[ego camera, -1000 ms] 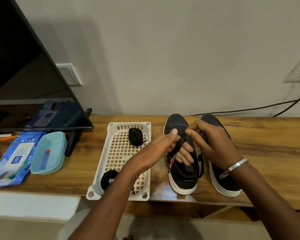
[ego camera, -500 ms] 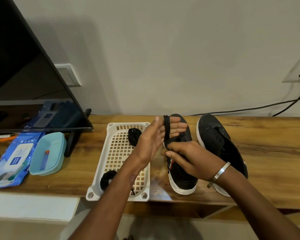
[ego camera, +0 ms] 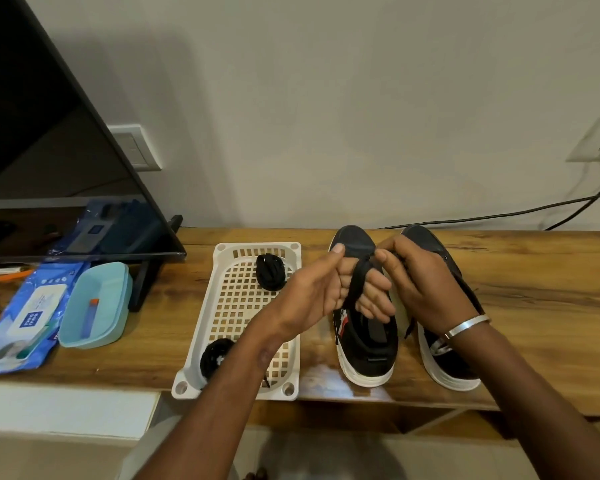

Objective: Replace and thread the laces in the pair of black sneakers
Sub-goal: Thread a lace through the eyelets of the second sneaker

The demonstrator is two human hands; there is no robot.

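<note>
On the wooden bench (ego camera: pixel 534 289), above the L sneaker (ego camera: pixel 364 327), a black lace (ego camera: pixel 357 284) is wound round the straight fingers of the left hand (ego camera: pixel 329 289) & pinched by the right hand (ego camera: pixel 420 282); bundling probably in hand, tray (ego camera: pixel 219 282) drop next.

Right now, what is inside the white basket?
Inside the white basket two bundles of black lace lie: one lace bundle at the far end, another lace bundle at the near end. The left forearm covers part of the near one and some basket floor.
</note>
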